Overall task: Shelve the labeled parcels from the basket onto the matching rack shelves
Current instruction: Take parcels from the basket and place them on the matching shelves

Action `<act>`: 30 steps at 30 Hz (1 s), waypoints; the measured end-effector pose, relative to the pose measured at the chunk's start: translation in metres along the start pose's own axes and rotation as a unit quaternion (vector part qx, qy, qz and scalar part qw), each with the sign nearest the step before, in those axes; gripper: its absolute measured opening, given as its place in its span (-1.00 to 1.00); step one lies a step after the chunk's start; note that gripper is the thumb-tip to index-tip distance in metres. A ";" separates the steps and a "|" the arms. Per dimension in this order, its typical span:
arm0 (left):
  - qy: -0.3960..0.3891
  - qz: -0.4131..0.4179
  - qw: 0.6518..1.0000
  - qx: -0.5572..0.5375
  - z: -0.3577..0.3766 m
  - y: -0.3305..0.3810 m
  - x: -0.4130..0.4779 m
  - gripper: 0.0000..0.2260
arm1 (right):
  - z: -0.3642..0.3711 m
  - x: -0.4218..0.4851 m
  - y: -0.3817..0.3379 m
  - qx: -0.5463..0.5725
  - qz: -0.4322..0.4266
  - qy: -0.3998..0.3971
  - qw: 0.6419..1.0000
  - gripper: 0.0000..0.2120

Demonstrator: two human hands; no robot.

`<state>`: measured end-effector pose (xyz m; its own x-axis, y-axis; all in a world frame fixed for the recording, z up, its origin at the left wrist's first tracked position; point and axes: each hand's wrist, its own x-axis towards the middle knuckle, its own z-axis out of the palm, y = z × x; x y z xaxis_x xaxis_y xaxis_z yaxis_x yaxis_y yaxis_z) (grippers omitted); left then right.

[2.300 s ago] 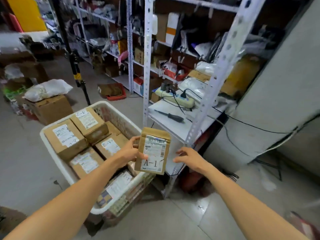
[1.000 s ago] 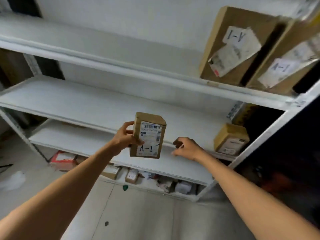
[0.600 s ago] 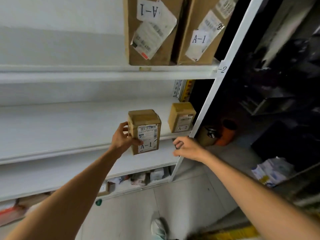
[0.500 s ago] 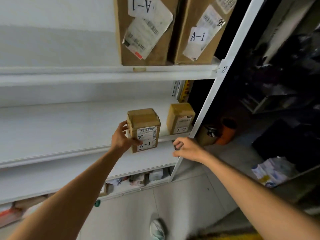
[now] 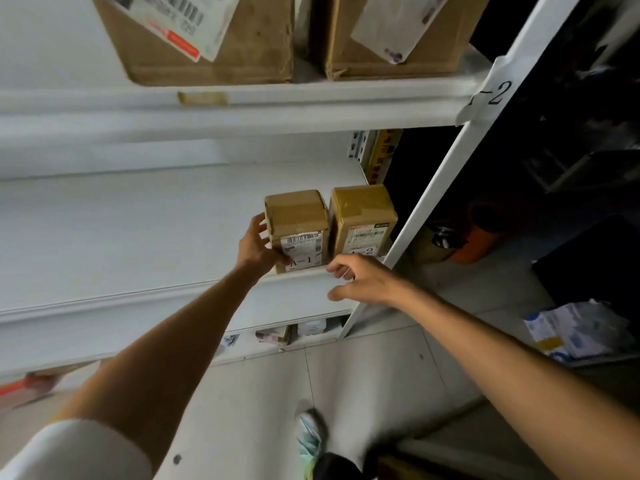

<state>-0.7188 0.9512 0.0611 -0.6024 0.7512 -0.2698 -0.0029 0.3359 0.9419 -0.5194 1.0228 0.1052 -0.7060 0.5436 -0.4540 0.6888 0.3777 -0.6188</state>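
Left grip clasps A-1 parcel at shelf lip beside A-2 parcel, not yet released, match doubtful; right grip loose, empty.

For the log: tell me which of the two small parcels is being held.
The parcel marked A-1, left of the pair: the left hand grips its side. The parcel marked A-2 beside it, nearer the rack post, is untouched.

matt brown cardboard parcel, smooth white-painted metal shelf
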 end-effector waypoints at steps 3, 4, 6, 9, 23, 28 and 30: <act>0.005 0.006 1.000 0.001 0.014 -0.003 0.006 -0.12 | -0.008 0.004 0.007 -0.007 0.001 -0.005 1.000 -0.47; 0.000 0.008 1.000 0.008 0.015 -0.003 0.009 -0.11 | -0.010 0.004 0.009 -0.008 0.002 -0.007 1.000 -0.47; -0.026 0.011 0.999 0.035 0.014 -0.005 0.012 -0.02 | -0.011 0.003 0.010 -0.010 0.002 -0.016 1.000 -0.47; -0.021 -0.020 0.995 0.090 0.005 -0.010 0.004 0.12 | -0.010 0.004 0.005 -0.025 -0.006 -0.028 0.999 -0.46; 0.060 -0.061 0.907 0.413 -0.217 -0.030 -0.206 -0.54 | 0.090 0.003 -0.196 -0.211 -0.229 -0.156 0.937 -0.42; 0.164 -0.114 0.899 0.390 -0.283 -0.054 -0.342 -0.63 | 0.181 -0.052 -0.288 -0.291 -0.355 -0.233 0.858 -0.40; 0.214 -0.157 0.891 0.368 -0.302 -0.069 -0.404 -0.64 | 0.224 -0.083 -0.323 -0.321 -0.410 -0.254 0.815 -0.42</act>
<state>-0.7161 0.4528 0.1653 -0.9136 0.3218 -0.2485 0.2038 0.8914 0.4049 -0.7197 0.6881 0.1994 -0.8377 -0.4069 -0.3643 -0.2193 0.8615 -0.4580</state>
